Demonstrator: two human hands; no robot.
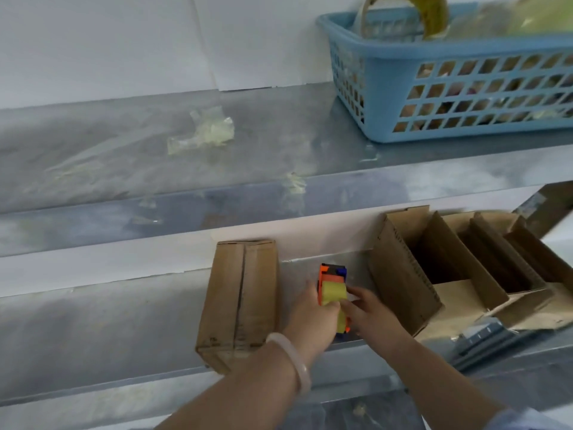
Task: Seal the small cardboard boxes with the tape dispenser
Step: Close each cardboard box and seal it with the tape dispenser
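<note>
An orange tape dispenser [332, 285] with a yellowish tape roll sits above the lower metal shelf between the boxes. My left hand [313, 318], a pale bangle on its wrist, grips the dispenser from the left. My right hand [370, 311] holds its right side, fingers curled against the tape. A closed cardboard box [238, 301] with a centre seam lies just left of my left hand. To the right stand several open cardboard boxes [440, 259] with their flaps up.
A blue plastic basket [449, 88] with tape rolls and other items stands on the upper shelf at right. Crumpled tape scraps [204, 131] lie on that shelf. A grey-blue flat object [483, 333] rests at the lower shelf's front edge, right.
</note>
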